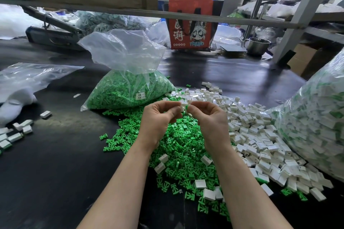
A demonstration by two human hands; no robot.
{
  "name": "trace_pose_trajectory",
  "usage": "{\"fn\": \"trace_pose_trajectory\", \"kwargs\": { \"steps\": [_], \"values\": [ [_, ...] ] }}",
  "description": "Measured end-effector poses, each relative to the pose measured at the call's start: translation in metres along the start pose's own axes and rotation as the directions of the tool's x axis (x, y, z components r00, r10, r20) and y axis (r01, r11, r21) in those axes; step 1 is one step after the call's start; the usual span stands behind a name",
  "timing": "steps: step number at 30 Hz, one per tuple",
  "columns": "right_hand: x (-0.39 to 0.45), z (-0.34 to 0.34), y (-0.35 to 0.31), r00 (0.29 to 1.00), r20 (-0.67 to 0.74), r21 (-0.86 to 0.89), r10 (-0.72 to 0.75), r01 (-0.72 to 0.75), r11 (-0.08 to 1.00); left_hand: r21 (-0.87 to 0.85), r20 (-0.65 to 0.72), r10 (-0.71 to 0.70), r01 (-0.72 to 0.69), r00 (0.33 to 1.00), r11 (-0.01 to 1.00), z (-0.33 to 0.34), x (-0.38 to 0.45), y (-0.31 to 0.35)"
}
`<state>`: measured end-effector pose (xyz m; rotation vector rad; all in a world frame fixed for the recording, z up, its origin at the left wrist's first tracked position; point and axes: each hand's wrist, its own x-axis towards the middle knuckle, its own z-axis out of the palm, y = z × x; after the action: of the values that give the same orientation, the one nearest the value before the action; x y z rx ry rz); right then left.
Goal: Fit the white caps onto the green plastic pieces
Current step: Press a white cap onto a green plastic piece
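At the middle of the frame both hands meet above a dark table [55, 173]. The left hand [158, 117] has its fingers curled and pinches a white cap [182, 108] at its fingertips. The right hand [208, 119] is curled the same way and pinches a green piece [185, 107] right against the cap, so the two parts touch; how far one sits inside the other is too small to tell.

Below the hands, from the centre down to the lower middle, lies a heap of loose green pieces [178, 147], with a few stray white caps on top of it. Just right of that heap, a spread of loose white caps [255, 135] runs from centre right toward the lower right corner, touching the green heap along its edge.

Behind the hands, a clear plastic bag of green pieces [128, 91] stands open, its neck crumpled upward. At the right edge a large clear bag [316, 117] bulges with white and green parts. At the left edge, a small group of white parts [16, 134] lies well apart from the heaps, below another clear bag [28, 78].

In the upper middle an orange tote bag [189, 24] stands at the far side of the table, with a person seated behind it. A metal pot [257, 45] sits to its right.
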<state>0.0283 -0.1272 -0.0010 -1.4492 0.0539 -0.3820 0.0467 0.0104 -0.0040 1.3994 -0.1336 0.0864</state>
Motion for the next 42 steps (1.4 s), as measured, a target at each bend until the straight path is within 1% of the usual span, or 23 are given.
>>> {"fn": "trace_pose_trajectory", "kwargs": {
  "steps": [8, 12, 15, 23, 36, 42],
  "values": [
    [0.001, 0.002, 0.003, 0.997, 0.023, -0.090, -0.070, 0.071, 0.993, -0.007, 0.035, 0.004, -0.004, 0.999, 1.000, -0.002, -0.001, 0.000],
    [0.001, 0.001, 0.004, 0.996, 0.038, -0.108, -0.083, 0.087, 0.990, 0.032, 0.031, 0.034, -0.035, 0.999, 0.999, -0.003, 0.000, 0.000],
    [0.001, 0.000, 0.004, 0.996, 0.058, -0.101, -0.061, 0.067, 0.993, 0.042, 0.043, 0.057, -0.058, 0.997, 0.997, -0.003, 0.000, 0.001],
    [0.002, -0.007, 0.005, 0.996, 0.077, -0.144, 0.045, -0.034, 0.989, 0.146, 0.062, 0.097, -0.105, 0.993, 0.984, -0.005, 0.001, -0.001],
    [0.000, -0.005, 0.001, 0.988, 0.152, -0.211, 0.020, 0.013, 0.977, 0.207, 0.091, 0.134, -0.151, 0.987, 0.967, -0.006, 0.002, -0.006],
    [0.001, -0.008, 0.000, 0.986, 0.164, -0.208, 0.034, 0.001, 0.978, 0.224, 0.116, 0.160, -0.183, 0.980, 0.957, -0.006, 0.002, -0.005]
  ]
}}
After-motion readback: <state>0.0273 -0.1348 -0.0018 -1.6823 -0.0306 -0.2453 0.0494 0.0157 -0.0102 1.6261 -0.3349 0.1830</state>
